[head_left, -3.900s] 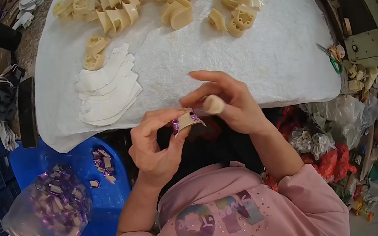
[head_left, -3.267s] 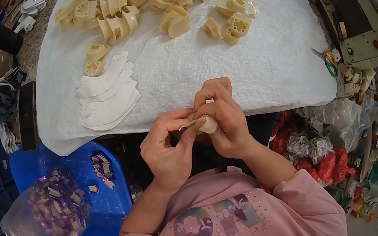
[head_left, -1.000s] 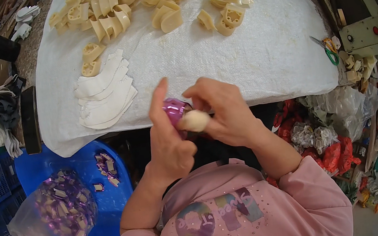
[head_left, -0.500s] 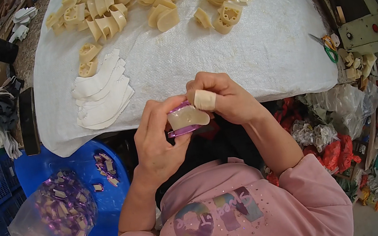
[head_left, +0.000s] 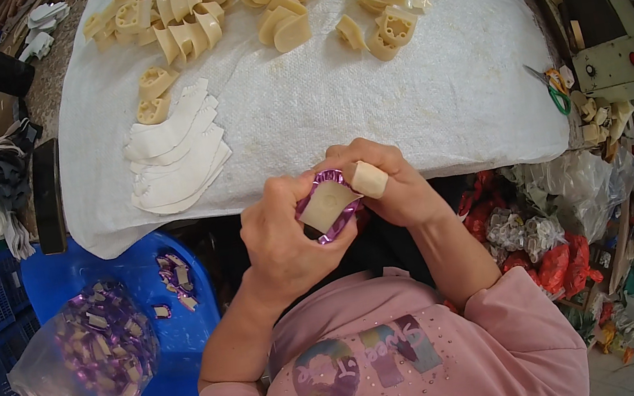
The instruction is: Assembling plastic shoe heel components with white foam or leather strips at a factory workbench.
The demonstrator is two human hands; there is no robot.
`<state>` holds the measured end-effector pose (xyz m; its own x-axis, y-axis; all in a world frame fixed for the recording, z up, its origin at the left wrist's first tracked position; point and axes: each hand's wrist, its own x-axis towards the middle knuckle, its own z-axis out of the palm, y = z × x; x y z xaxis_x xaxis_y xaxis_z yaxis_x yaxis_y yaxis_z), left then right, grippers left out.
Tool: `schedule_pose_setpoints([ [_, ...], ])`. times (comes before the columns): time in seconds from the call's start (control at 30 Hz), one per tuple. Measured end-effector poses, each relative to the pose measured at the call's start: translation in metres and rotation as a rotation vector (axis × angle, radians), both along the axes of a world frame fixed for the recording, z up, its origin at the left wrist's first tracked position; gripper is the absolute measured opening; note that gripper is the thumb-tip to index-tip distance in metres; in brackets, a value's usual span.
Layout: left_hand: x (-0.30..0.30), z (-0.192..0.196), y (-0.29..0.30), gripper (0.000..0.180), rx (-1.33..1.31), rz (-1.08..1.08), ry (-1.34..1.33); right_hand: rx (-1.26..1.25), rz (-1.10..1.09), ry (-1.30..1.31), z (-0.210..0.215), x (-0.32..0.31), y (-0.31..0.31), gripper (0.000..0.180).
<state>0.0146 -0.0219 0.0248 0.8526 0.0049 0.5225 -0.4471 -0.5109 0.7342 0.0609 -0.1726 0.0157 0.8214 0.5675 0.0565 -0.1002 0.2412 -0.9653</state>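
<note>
Purple foil (head_left: 331,176) rims the cream piece (head_left: 327,208) by the desk's (head_left: 295,110) near edge; I see the left hand (head_left: 283,232) curled around it, the right hand (head_left: 399,189) apparently pinching foil; edge-folding, I judge; next calls for firm pressing.

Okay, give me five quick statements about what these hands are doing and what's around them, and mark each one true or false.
1. The left hand holds a purple-edged beige piece. True.
2. The right hand is down on the pink shirt. False: the right hand is at that piece's edge.
3. The overlapping white cutouts lie on the white sheet. True.
4. The scissors lie at the left edge of the sheet. False: the scissors are at its right edge.
5. The plastic seat at lower left is red. False: the seat is blue.
</note>
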Motion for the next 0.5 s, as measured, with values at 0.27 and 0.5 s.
schedule_pose_setpoints([
  [0.27, 0.002, -0.010, -0.011, 0.046, 0.022, 0.229, -0.059, -0.064, -0.123, 0.040, -0.010, -0.009, 0.009, 0.026],
  [0.5, -0.003, -0.007, -0.005, 0.049, 0.140, 0.280, -0.099, 0.009, -0.139, -0.004, -0.007, -0.017, 0.019, 0.025],
])
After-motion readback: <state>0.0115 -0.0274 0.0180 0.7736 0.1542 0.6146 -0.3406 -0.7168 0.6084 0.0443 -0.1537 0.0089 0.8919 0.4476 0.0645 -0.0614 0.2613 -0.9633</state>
